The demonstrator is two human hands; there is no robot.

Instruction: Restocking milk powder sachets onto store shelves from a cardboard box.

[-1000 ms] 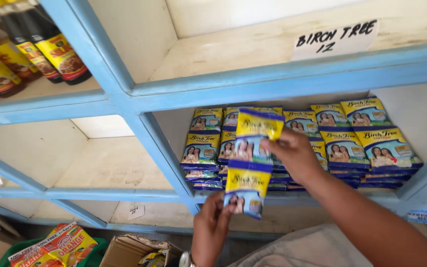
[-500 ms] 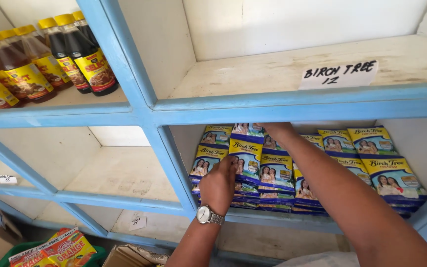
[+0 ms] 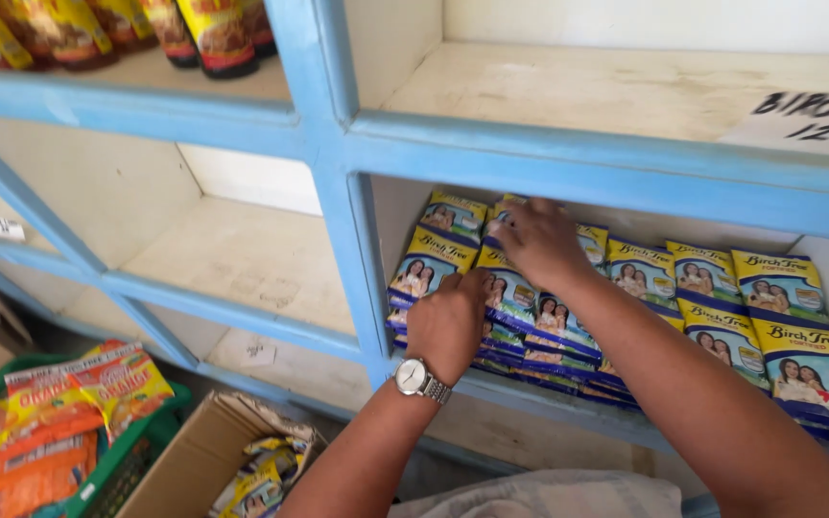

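Up close, the left hand (image 3: 448, 321) was curled into a loose fist, knuckles pressed against the front of the sachets (image 3: 530, 317); whether its fingers pinched one could not be told from behind. A watch (image 3: 417, 377) sat on that wrist. The right hand (image 3: 539, 240) lay palm down with fingers spread flat over the top of the same pile, pressing and not gripping.

The sachets were yellow and blue packs, stacked in overlapping rows in the lower right bay of the blue shelf (image 3: 338, 221). Each lay on its back, long axis running front to rear, top edge toward the back wall, printed face up. The rows ran left to right across the bay, from close by the left post to the right edge of view.

Room was tight: the upper board hung just over the right hand's knuckles. The bay to the left lay open and bare. Bottles (image 3: 213, 34) stood on the upper left shelf. Below sat a box (image 3: 203, 451) and a green crate (image 3: 136, 451) holding orange packs (image 3: 69, 403)
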